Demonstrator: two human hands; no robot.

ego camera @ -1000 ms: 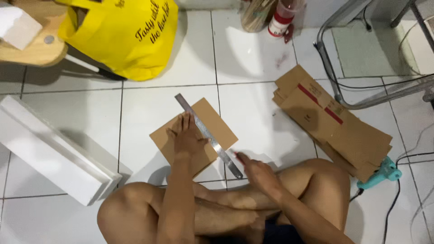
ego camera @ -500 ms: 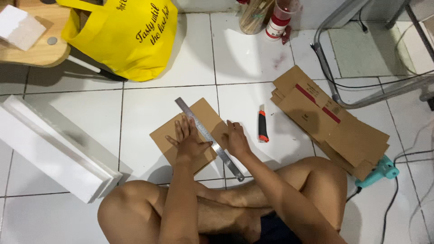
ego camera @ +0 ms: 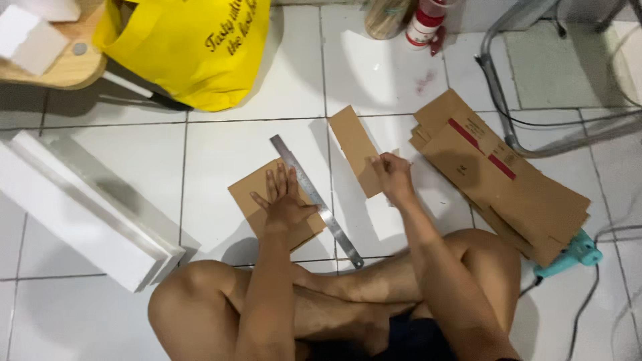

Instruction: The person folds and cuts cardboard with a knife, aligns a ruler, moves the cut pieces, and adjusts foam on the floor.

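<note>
I sit cross-legged on a white tiled floor. My left hand lies flat, fingers spread, on a brown cardboard piece and touches a long steel ruler that runs diagonally along the cardboard's right edge. My right hand holds a narrow cut cardboard strip by its lower end, lifted to the right of the ruler.
A stack of flattened cardboard boxes lies at the right, with a teal glue gun at its near end. A white foam board lies at the left. A yellow bag, a wooden board and a metal chair frame stand farther back.
My right hand left the ruler's near end, put down a red cutter beside the cardboard, then picked up the cut-off strip and moved it right. The cutter is now out of sight.
</note>
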